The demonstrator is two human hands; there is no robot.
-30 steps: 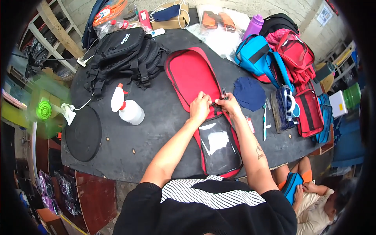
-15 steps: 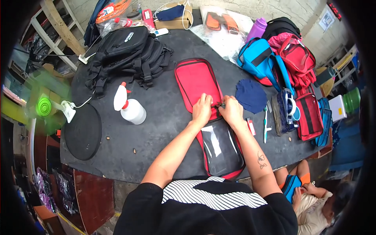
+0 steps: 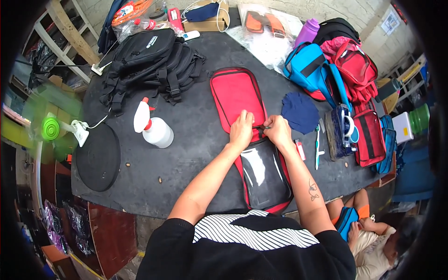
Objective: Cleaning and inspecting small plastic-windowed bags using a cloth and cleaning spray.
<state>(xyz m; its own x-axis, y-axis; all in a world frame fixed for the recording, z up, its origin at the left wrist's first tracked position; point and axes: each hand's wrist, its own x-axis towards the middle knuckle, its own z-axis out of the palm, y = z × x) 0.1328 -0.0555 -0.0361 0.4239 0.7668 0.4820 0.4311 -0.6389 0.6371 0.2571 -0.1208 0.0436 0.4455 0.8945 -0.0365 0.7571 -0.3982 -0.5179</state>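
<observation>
A red zip pouch (image 3: pixel 236 95) lies spread out on the dark table in front of me. Its red half points away from me, and the half with a clear plastic window (image 3: pixel 262 175) is nearer my body. At the fold between the halves, my left hand (image 3: pixel 242 131) pinches the pouch's edge, fingers pressed together. Close beside it, my right hand (image 3: pixel 278 131) is closed on the black trim at the same fold. My fingers partly hide what is pinched, and a small dark bit shows at the right fingertips.
A white spray bottle (image 3: pixel 157 132) stands left of my arms, below a stack of black backpacks (image 3: pixel 144 60). Right of the pouch lie a navy cloth (image 3: pixel 301 113), a toothbrush (image 3: pixel 317 147) and several blue and red bags (image 3: pixel 305 65). A seated person (image 3: pixel 368 238) is at lower right.
The view has shifted slightly. Both hands stay at the pouch's fold, and the right fingertips have moved a little apart from the left hand.
</observation>
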